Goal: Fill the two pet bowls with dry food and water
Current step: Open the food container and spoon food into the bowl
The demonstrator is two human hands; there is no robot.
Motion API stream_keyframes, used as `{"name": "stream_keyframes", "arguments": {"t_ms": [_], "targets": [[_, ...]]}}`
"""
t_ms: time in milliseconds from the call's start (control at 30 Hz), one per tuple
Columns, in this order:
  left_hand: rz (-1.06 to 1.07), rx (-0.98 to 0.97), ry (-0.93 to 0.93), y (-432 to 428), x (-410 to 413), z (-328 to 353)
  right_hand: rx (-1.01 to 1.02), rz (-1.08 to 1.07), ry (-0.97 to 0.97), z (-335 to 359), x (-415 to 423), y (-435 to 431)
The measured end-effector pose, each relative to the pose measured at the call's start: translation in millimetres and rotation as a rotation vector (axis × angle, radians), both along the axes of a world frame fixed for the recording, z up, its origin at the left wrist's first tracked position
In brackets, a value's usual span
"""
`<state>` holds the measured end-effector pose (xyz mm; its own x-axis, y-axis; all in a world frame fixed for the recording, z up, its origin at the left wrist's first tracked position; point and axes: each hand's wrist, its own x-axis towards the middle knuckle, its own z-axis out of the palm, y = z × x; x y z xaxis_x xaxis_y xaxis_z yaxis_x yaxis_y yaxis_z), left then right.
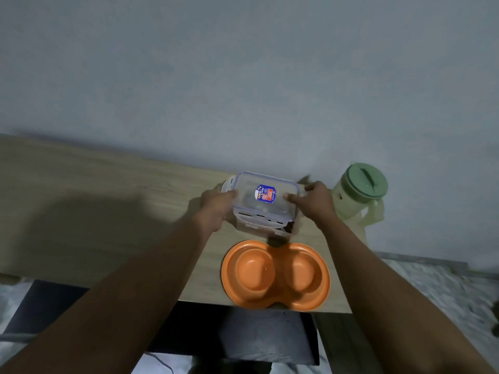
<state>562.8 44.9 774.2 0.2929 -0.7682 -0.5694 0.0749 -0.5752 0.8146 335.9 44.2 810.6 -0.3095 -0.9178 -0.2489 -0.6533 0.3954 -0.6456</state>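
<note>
- Left hand (216, 209) clamped on the left short end of the clear food container (266, 203), fingers wrapped round the side, thumb up by the lid flap.
- Right hand (316, 202) pinching the right short end, thumb pressed on the lid (263, 194), fingers curled over the edge. Probably popping the side latches, hence a grip on each end.
- Lid still on, label up. Looks slightly tilted toward the camera, can't say if fully resting on the counter (108, 206) or lifted a bit.
- Long axis running left to right, roughly parallel to the wall (243, 76). Something dark showing at the near lower corner, likely the dry food, too blurry to be sure.
- Orange double pet bowl (275, 276) just in front of the container at the near counter edge, both wells looking empty, long axis also left to right. Handy for tipping straight forward.
- Green-lidded pitcher (359, 195) upright at the right by the wall, handle turned right, presumably the water, untouched.
</note>
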Motion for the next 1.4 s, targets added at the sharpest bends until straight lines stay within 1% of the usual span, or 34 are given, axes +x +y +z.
{"name": "stream_keyframes", "arguments": {"t_ms": [67,133,267,367,467,533,600,667,800,900,967,1033,1067,1133,1200,1233,1300,1333,1400], "targets": [[-0.008,-0.044,-0.031,-5,23,5,-0.029,0.002,0.006,4,21,-7],[0.000,-0.054,-0.062,-12,51,-2,-0.029,0.025,-0.042,5,45,-12],[0.035,0.032,-0.140,-19,120,-22,-0.001,0.099,-0.118,-4,108,-17],[0.036,0.072,-0.226,-14,156,-30,0.046,0.130,-0.184,-13,145,-17],[-0.058,0.148,-0.284,-9,174,-40,0.110,0.165,-0.230,-23,170,-13],[-0.127,0.213,-0.338,-7,179,-46,0.129,0.148,-0.294,-29,178,-10],[-0.167,0.220,-0.380,-7,178,-50,0.142,0.125,-0.342,-31,184,-8],[-0.205,0.218,-0.421,-5,176,-52,0.139,0.125,-0.332,-31,189,-8],[-0.252,0.216,-0.505,1,172,-57,0.099,0.148,-0.219,-28,186,-10],[-0.251,0.155,-0.685,10,161,-51,-0.022,0.116,-0.138,-20,165,-14],[-0.241,0.070,-0.773,10,152,-45,-0.074,0.093,-0.070,-17,141,-17],[-0.225,-0.068,-0.761,7,137,-39,-0.043,0.084,0.043,-17,113,-19],[-0.244,-0.137,-0.741,5,126,-35,0.008,0.097,0.122,-18,100,-18],[-0.366,-0.253,-0.672,2,99,-23,0.129,0.170,0.288,-23,80,-13],[-0.588,-0.327,-0.583,0,66,-8,0.193,0.259,0.410,-31,68,-6],[-0.712,-0.341,-0.568,-2,51,-3,0.200,0.307,0.450,-34,65,-3],[-0.903,-0.321,-0.570,-6,27,3,0.218,0.376,0.480,-35,63,2],[-0.966,-0.304,-0.572,-8,18,4,0.227,0.390,0.489,-35,64,3],[-1.028,-0.290,-0.587,-9,5,2,0.228,0.408,0.517,-37,63,1]]}}
